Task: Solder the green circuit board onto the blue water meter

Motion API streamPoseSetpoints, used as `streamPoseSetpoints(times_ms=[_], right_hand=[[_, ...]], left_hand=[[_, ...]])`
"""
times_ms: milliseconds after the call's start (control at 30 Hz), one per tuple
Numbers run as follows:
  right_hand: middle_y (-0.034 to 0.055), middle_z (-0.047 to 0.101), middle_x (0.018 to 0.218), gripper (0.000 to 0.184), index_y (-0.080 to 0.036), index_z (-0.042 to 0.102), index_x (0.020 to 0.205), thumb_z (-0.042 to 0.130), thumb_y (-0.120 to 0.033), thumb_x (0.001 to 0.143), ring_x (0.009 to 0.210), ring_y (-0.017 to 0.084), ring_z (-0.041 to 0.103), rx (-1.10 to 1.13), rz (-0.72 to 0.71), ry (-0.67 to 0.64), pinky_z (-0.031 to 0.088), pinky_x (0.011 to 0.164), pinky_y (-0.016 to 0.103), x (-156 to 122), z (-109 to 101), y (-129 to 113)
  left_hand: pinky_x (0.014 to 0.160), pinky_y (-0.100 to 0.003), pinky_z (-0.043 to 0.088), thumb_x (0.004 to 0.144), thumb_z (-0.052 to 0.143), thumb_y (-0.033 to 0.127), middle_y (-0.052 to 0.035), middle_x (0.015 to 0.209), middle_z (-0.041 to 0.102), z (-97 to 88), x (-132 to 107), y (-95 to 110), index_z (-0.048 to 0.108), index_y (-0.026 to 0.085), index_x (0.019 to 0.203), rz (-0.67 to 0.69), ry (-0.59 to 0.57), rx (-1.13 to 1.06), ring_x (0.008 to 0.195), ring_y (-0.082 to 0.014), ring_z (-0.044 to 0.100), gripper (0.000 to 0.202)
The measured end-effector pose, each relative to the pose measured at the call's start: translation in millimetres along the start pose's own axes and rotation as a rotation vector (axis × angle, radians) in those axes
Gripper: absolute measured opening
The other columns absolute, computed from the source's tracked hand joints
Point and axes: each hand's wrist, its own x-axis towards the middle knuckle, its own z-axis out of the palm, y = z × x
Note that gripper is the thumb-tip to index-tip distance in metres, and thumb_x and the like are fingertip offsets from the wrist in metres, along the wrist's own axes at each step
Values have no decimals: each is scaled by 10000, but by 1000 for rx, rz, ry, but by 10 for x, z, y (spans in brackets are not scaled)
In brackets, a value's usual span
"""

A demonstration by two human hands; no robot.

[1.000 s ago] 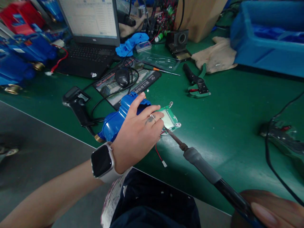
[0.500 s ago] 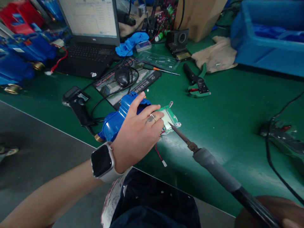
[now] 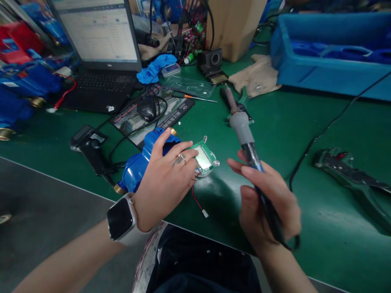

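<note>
1. While the left hand (image 3: 166, 179) lay over the blue meter housing (image 3: 137, 162) at lower centre-left of the frame, its fingers (image 3: 183, 152) pressed on the near edge of the small green circuit board (image 3: 204, 158), clasping housing and board together.
2. Board sat just right of the housing, at frame centre, on the green bench mat (image 3: 305, 122); a pale display window faced up. A red wire (image 3: 197, 201) ran from under the board toward the lower edge of the frame and ended in a small white connector.
3. Right hand (image 3: 265, 203), lower centre-right, was clenched round the dark handle of the soldering iron (image 3: 244, 130). Iron pointed up and away, its tip toward the upper centre of the frame, well apart from the board. Its black cord trailed to the right across the mat.
4. Left wrist carried a smartwatch (image 3: 120, 217) with a dark face.
5. Upper left of frame: open laptop (image 3: 97, 49). Below it a mouse (image 3: 146, 108) on a printed pad, and a black handheld scanner (image 3: 88, 142) further left.
6. Upper right: blue plastic bin (image 3: 320, 69). Upper centre: beige cloth (image 3: 256, 77) and a blue glove (image 3: 152, 69).
</note>
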Motion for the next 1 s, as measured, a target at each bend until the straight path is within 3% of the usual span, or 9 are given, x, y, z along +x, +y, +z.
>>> streamPoseSetpoints(times_ms=[133,267,467,633,767,867,1000], right_hand=[[101,523,1275,341,-204,516,1139,522,-62,829,1022,179,625,33,-25,-24,574,792,312,-54,193,73],[92,534,1263,422,-223,481,1160,528,-20,793,1067,198,605,66,-22,-30,571,831,370,-124,281,120],[120,557,1217,447,-198,470,1157,509,18,768,1088,201,591,52,-36,-51,572,834,386,-143,306,181],[116,586,1168,433,-187,471,1145,509,19,765,1118,192,570,36,-52,-40,576,820,365,-145,309,187],[124,572,1197,438,-177,475,1139,519,26,752,1087,199,592,30,-71,-26,578,813,355,-131,309,181],[126,564,1216,437,-178,476,1134,531,17,746,1071,209,602,23,-76,-35,581,801,365,-126,309,175],[105,571,1207,450,-199,474,1153,531,5,756,1084,199,592,40,-47,-50,579,816,382,-127,295,164]], left_hand=[[1122,-597,284,837,506,181,5,1077,701,-3,-1,-1,615,186,839,-4,-12,-2,1140,-222,569,109],[1119,-615,280,836,519,175,3,1072,704,-5,-4,4,620,183,835,-3,2,-9,1139,-231,574,101],[1125,-616,271,850,536,186,-18,1133,679,-136,-60,-56,607,208,971,-6,11,-65,1188,-233,543,142],[1123,-593,270,835,584,194,45,1096,693,-240,-136,-155,635,253,847,39,41,-102,1196,-227,538,79],[1125,-562,279,843,578,200,44,1126,683,-224,-137,-184,631,253,870,61,21,-117,1206,-215,529,80],[1144,-527,259,862,541,177,42,997,717,-187,-82,-190,614,229,884,69,-19,-181,1170,-176,555,92],[1141,-506,274,880,502,194,28,791,711,-145,10,-175,628,205,842,64,-79,-215,991,-139,635,132]])
